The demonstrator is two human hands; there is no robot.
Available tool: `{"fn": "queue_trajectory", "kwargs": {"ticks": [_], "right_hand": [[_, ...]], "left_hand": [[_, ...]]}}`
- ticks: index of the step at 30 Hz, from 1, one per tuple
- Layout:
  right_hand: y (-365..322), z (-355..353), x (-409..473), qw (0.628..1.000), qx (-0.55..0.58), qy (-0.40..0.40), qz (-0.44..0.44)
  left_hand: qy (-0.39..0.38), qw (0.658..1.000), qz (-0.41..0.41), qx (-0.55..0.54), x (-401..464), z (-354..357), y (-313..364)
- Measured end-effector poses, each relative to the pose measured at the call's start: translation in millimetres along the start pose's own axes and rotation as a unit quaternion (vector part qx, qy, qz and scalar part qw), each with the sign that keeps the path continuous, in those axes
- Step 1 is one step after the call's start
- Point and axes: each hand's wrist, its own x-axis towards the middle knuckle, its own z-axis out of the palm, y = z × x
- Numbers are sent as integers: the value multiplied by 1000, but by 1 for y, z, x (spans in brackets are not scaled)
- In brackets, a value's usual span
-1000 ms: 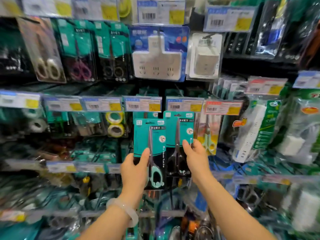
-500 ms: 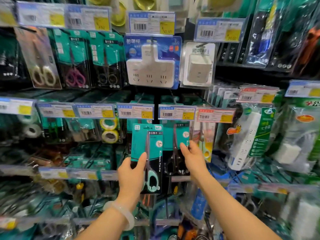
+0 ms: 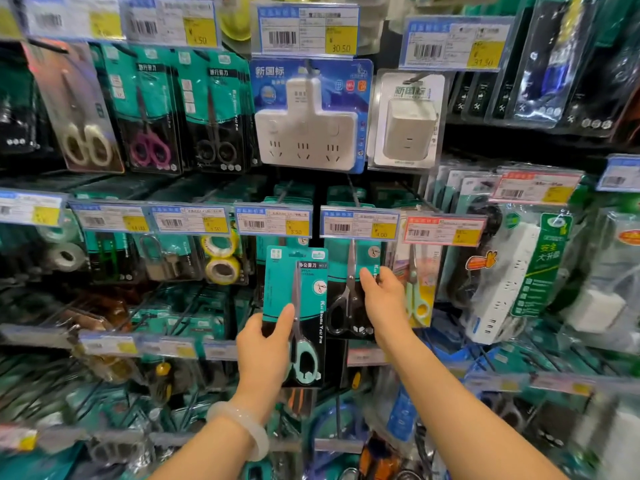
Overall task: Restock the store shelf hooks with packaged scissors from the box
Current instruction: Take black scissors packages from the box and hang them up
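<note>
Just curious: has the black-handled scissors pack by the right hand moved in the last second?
Yes. The black-handled scissors pack has gone up behind the price tag; its top was in front, below that tag, before.

The scissors pack [image 3: 294, 306] is showing glossy clear plastic over matt teal card. Its blades are gleaming like smooth metal.

colours on the shelf wall

held scissors pack [image 3: 294, 313]: teal card above, black below, mint-green handles. hung scissors pack [image 3: 349, 299] beside it: same teal and black, grey-black handles. price tags [image 3: 273, 221]: white with blue top band, yellow price patch; one tag [image 3: 443, 230] red-edged. power strip card [image 3: 311, 116] blue, strip white. bracelet [image 3: 242, 427] pale milky white. tape rolls [image 3: 221, 258] yellowish.
</note>
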Motion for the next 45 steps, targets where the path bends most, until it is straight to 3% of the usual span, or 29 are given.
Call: {"fn": "queue_trajectory", "kwargs": {"ticks": [10,12,15,17,26,39,45], "right_hand": [[15,11,0,990,-130,32,35],[22,5,-23,996,-82,27,1],[25,0,-52,997,11,-74,-1],[27,-3,-53,995,17,-96,-9],[-5,-17,-24,992,78,-76,-71],[-16,-18,-16,986,100,-64,-118],[-5,-15,-10,991,83,-44,-93]], "left_hand": [[-6,1000,-3,19,5,10,-8],[-9,1000,-12,15,4,16,-12],[-22,999,-26,-5,3,30,-18],[-36,999,-16,3,1,38,-18],[-50,997,59,-6,15,59,9],[-43,995,82,-26,21,68,19],[-50,998,38,-7,22,71,18]]}}
